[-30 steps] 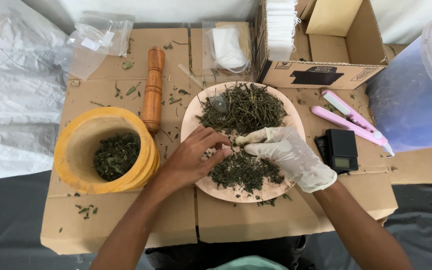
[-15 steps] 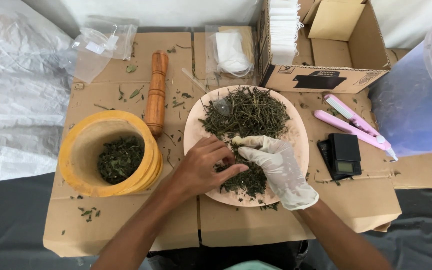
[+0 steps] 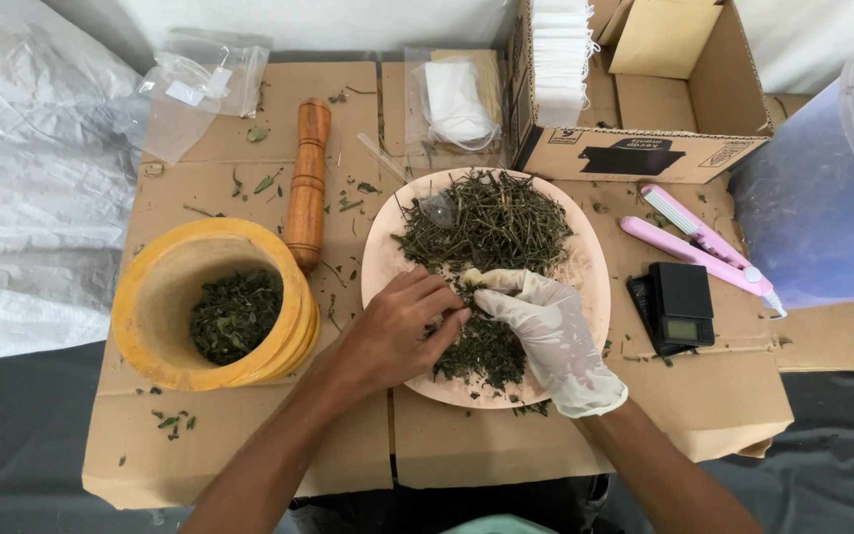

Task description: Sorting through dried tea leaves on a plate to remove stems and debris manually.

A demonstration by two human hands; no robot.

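Hands [image 3: 476,321] lower, below carton [image 3: 644,109].

Bench: flattened brown cardboard sheets [image 3: 249,465] laid as the work surface, dark grey floor showing around them.

Directly on it: round pale pink plate [image 3: 384,265] heaped with dried green herb stems, centre; yellow wooden mortar [image 3: 145,297] with crushed leaves inside, left; turned brown wooden pestle [image 3: 306,184] lying just beside the mortar's far rim; small black digital pocket scale [image 3: 676,306] right of the plate; pink hand-held heat sealer [image 3: 696,240] beyond the scale; open cardboard box [image 3: 644,148] at the far edge; clear plastic bags [image 3: 195,94] far left. Loose leaf crumbs scattered about.
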